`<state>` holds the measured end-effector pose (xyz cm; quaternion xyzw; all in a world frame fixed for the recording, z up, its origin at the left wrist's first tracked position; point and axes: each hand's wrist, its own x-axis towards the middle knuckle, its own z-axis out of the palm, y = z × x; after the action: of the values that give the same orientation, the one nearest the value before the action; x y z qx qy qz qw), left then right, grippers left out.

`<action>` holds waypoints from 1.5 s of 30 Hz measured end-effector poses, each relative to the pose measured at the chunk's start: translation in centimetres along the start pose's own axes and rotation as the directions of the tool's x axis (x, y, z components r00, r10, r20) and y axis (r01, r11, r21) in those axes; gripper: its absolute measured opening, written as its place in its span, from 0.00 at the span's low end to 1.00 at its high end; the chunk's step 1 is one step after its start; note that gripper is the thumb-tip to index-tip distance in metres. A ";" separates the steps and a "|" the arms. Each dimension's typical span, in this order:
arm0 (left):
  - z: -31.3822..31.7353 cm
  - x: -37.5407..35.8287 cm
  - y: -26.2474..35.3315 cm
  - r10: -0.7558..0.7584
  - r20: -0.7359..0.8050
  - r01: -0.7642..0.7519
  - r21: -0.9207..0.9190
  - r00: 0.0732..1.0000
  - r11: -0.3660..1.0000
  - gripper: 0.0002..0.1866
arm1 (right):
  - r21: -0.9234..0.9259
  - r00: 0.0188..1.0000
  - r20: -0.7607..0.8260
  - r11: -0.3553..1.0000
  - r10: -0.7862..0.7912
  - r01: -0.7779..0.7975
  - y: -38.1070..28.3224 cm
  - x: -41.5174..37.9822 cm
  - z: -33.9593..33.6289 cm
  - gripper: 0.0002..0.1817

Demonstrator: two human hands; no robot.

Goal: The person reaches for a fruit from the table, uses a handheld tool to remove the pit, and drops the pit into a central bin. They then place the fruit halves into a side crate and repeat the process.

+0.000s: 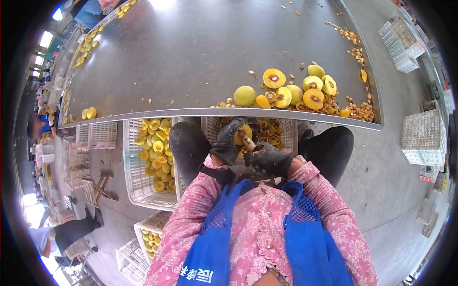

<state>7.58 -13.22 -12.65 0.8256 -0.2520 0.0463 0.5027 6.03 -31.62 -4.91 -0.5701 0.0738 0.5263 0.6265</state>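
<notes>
My left hand (228,144), in a dark glove, is closed around a yellow peach half (244,131) just below the table's near edge. My right hand (271,160), gloved too, grips a short pitting tool (248,144) with a pale shaft, its tip against the fruit. The exact shape of the tip is hidden. Under both hands, between my knees, stands a crate (290,138) with orange fruit scraps and pits. Above them on the metal table (191,57) lies a pile of peaches, with a pit showing in a cut half (313,98) and a whole green-yellow peach (245,96).
A white crate (134,183) full of pitted halves stands left of my leg; another crate (141,234) is behind it. Pits and scraps (361,112) line the table's right rim. A wooden stool (101,188) and stacked crates (422,136) stand on the floor. Other people are at left.
</notes>
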 end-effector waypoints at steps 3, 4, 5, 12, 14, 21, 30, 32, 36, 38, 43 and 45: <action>1.4 -0.2 -0.1 -0.020 -0.116 0.007 -0.112 0.993 0.994 0.26 | -0.122 0.978 0.102 0.974 -0.180 0.191 0.0 -0.4 0.0 0.06; 1.7 -0.3 0.0 -0.034 -0.166 0.007 -0.159 0.985 0.987 0.25 | 0.089 0.993 0.088 0.994 -0.074 0.066 0.2 -0.2 0.0 0.04; 2.1 -0.4 -0.2 -0.041 -0.192 0.006 -0.181 0.981 0.983 0.25 | 0.294 0.995 0.097 0.954 0.034 -0.061 0.3 -0.1 0.0 0.03; 4.3 -1.4 -1.9 -0.174 -0.361 0.091 -0.235 0.916 0.968 0.14 | -0.209 0.871 0.152 0.846 -0.467 0.491 2.7 1.0 0.0 0.08; 5.1 -1.6 -3.3 -0.353 -0.360 0.202 -0.394 0.864 0.897 0.13 | -0.279 0.720 0.197 0.666 -0.665 0.692 3.2 1.7 -0.1 0.08; 4.7 -1.3 -2.8 -0.395 -0.368 0.235 -0.408 0.842 0.882 0.12 | -0.329 0.726 0.215 0.652 -0.653 0.684 2.5 1.3 0.1 0.06; 1.2 -0.7 -0.5 -0.104 -0.071 0.110 0.085 0.992 0.990 0.31 | 0.111 1.000 0.021 0.993 0.024 -0.026 0.7 -0.2 -0.9 0.12; 0.7 -0.1 -0.5 -0.121 0.103 0.117 0.046 0.987 0.992 0.33 | -0.066 1.000 -0.002 0.998 0.014 -0.014 0.7 -0.1 -1.2 0.13; 0.8 0.0 -2.2 -0.097 0.270 0.067 0.119 0.958 0.991 0.33 | -0.098 0.998 -0.043 0.994 0.051 -0.055 0.7 -0.2 -1.3 0.13; 0.2 0.0 -0.4 -0.006 0.180 -0.001 0.042 0.984 0.999 0.30 | -0.250 0.999 -0.039 0.968 -0.024 0.014 0.4 -0.5 -1.1 0.13; 0.0 1.1 2.5 -0.223 0.109 0.246 -0.549 0.969 0.799 0.27 | -0.123 0.998 -0.044 0.991 0.042 -0.047 0.2 -1.0 -1.5 0.11; 0.0 0.9 2.0 0.055 0.072 -0.054 -0.015 0.996 0.998 0.26 | -0.133 1.000 -0.027 0.991 0.016 -0.019 -0.1 -1.2 -1.4 0.12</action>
<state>7.43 -14.27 -10.75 0.8161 -0.2928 0.0287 0.4974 6.30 -33.40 -4.51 -0.6166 0.0516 0.5282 0.5815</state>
